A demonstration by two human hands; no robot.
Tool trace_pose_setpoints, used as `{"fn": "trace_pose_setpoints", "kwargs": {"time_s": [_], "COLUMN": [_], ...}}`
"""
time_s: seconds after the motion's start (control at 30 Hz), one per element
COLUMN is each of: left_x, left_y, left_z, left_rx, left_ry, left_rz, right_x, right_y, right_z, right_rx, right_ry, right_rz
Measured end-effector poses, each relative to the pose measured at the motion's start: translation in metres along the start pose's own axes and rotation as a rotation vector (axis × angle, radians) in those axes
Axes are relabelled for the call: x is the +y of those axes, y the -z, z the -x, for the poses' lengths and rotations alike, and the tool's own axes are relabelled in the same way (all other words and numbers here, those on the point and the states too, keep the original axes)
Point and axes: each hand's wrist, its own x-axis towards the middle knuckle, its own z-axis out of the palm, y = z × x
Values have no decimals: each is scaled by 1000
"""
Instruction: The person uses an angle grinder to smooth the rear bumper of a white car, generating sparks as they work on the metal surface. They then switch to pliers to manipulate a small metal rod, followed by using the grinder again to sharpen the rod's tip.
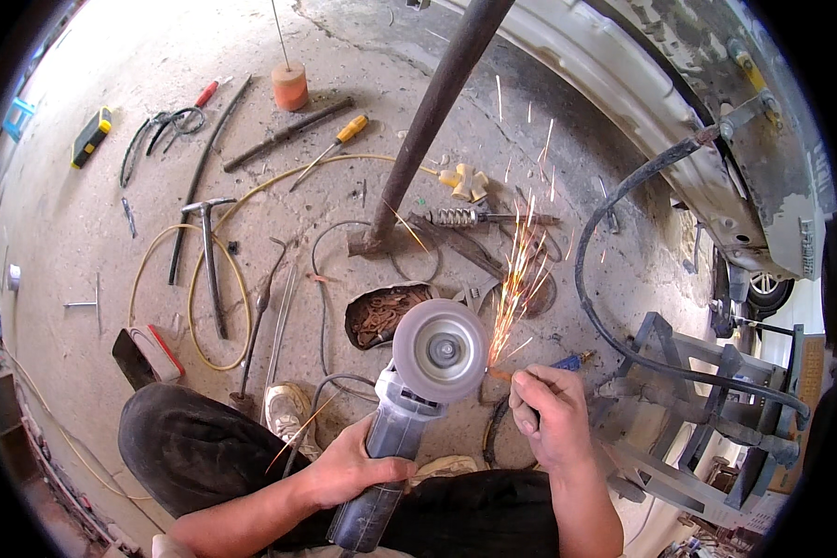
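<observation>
My left hand (355, 465) is wrapped round the dark body of an angle grinder (402, 423), which tilts up from my lap. Its round grey disc (411, 365) faces me, and bright orange sparks (523, 279) stream up and away from the disc's right edge. At that edge, my right hand (551, 409) pinches a small, thin rusty metal piece (499, 374); most of it is hidden by my fingers. Just beyond the disc lies a cut-open container (381, 316) filled with rusty metal bits.
A thick rusty pipe (432, 121) stands slanted beyond the grinder. Around it lie a hammer (207, 265), a yellow-handled screwdriver (349, 130), a spring rod (456, 217) and a yellow cable (195, 288). A black hose (591, 307) loops from the vehicle panel at right to a metal frame (697, 363).
</observation>
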Motion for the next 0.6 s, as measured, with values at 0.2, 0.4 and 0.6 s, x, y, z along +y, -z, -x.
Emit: {"fn": "trace_pose_setpoints", "kwargs": {"time_s": [0.2, 0.4, 0.6], "left_x": [6, 6, 7], "left_y": [-1, -2, -2], "left_z": [2, 1, 0], "left_rx": [18, 12, 12], "left_ry": [3, 1, -10], "left_rz": [-4, -34, -47], "right_x": [4, 2, 7], "right_y": [-2, -5, -5], "right_z": [-1, 1, 3], "right_rx": [15, 84, 152], "right_ry": [-17, 272, 529], "right_rz": [-60, 388, 672]}}
